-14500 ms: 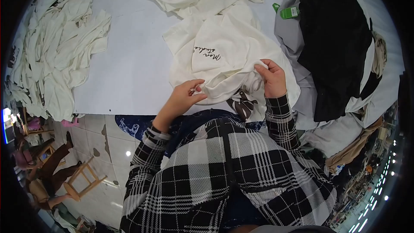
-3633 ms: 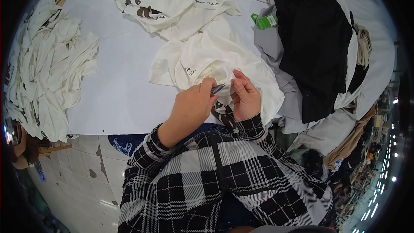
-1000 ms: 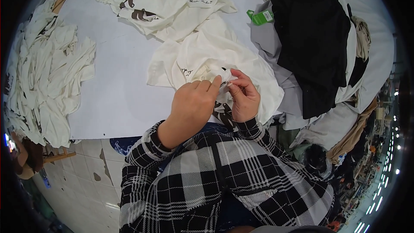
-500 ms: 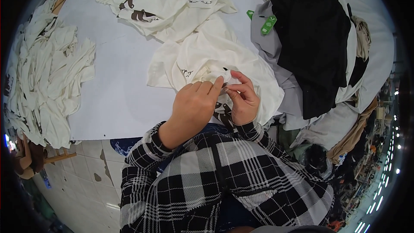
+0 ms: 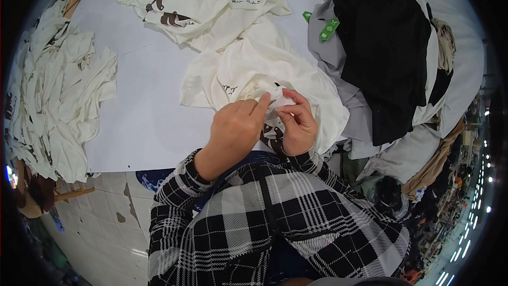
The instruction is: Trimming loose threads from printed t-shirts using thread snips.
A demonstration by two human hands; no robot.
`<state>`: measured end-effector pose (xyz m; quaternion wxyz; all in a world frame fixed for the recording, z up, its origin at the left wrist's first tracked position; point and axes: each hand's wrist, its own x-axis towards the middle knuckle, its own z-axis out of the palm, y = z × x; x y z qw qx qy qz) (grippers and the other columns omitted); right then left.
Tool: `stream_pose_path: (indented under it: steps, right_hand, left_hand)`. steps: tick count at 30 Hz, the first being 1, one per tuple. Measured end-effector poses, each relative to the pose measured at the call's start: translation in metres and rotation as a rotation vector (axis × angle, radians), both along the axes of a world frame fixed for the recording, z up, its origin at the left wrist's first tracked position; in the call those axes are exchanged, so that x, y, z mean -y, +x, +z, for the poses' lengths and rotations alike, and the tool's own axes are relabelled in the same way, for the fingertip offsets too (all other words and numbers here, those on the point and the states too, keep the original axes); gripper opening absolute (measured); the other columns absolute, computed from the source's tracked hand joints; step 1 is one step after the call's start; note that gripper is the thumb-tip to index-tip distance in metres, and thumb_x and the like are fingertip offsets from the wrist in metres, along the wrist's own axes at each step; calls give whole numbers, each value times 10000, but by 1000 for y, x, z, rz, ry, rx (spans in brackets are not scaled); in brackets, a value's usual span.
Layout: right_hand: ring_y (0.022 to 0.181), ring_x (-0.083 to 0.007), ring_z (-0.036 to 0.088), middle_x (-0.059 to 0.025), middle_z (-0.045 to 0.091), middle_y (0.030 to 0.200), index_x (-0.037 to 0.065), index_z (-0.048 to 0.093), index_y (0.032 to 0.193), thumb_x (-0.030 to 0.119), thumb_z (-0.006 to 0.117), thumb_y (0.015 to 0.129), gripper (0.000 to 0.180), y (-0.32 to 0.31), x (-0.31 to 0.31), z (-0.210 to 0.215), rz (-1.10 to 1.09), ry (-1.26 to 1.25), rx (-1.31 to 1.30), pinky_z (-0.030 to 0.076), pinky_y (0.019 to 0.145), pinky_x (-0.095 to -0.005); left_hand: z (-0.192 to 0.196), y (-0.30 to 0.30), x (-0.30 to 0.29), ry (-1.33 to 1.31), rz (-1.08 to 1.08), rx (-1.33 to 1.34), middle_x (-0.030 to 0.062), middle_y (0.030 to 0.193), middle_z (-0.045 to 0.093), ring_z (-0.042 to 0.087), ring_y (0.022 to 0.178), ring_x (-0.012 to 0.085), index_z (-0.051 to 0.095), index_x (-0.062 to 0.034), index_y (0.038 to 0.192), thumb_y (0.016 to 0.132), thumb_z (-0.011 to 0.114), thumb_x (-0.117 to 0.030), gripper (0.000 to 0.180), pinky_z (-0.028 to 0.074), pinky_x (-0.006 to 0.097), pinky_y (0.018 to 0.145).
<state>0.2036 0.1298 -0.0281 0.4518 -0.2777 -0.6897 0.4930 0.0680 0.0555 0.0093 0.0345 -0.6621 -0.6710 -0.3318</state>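
A cream T-shirt (image 5: 296,69) with dark printing lies bunched in front of me, its near part drawn up between my hands. My left hand (image 5: 235,130) is closed at the cloth, its index finger stretched along a raised fold and the other fingers curled under; its thumb is hidden. With thumb and fingertips, my right hand (image 5: 299,127) pinches the same bit of cloth from the other side. A small black mark shows on the fabric just above the fingertips. Whatever lies inside the fold cannot be made out.
Another cream printed shirt (image 5: 206,10) lies farther back, touching the first. A heap of cream garments (image 5: 58,95) covers the table's left end. Rightward are a black garment (image 5: 389,53), grey cloth (image 5: 328,47) and a green tag (image 5: 329,29). The white tabletop (image 5: 140,111) ends near my lap.
My left hand has shifted slightly left, its index finger drawing back a little from the right fingertips. The right hand keeps its pinch with barely any movement.
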Motion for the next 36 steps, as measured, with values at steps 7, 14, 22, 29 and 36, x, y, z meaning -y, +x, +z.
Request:
stream_pose_path:
  steps: [7,14,22,29,36]
  right_hand:
    - [859,-107,535,-95,524,1146,26,565,882,-18,566,824,73,-4,-5,5,51,-620,-373,442,736,-212]
    - [776,-74,525,-79,539,1127,42,554,902,-15,560,831,91,-3,-3,8,67,-755,-428,449,680,-197]
    - [780,-73,528,-92,546,1132,43,555,901,-26,556,829,100,-2,-2,7,83,-708,-414,445,682,-190]
    - [820,-95,537,-111,536,1142,38,536,942,-32,537,834,129,-2,-3,4,149,-702,-508,453,724,-218]
    - [848,-107,531,-105,532,1087,31,478,1033,-52,538,821,235,-5,-2,20,82,-837,-611,460,750,-233]
  left_hand:
    - [4,-3,7,-25,100,160,89,743,609,583,612,225,609,-17,1022,740,651,-84,293,465,310,540]
    - [4,5,6,-38,41,111,88,735,601,581,615,219,544,-2,1102,736,652,-75,388,458,302,552]
    - [3,6,3,-89,20,106,87,714,588,576,612,214,493,3,1152,750,638,-78,436,444,305,545]
    - [-1,0,4,-62,75,232,91,705,582,568,591,212,498,-15,1160,754,652,-101,443,443,298,549]
    - [-3,-16,-1,-219,88,1089,24,663,505,421,587,60,558,-19,1093,763,659,-87,352,369,193,552]
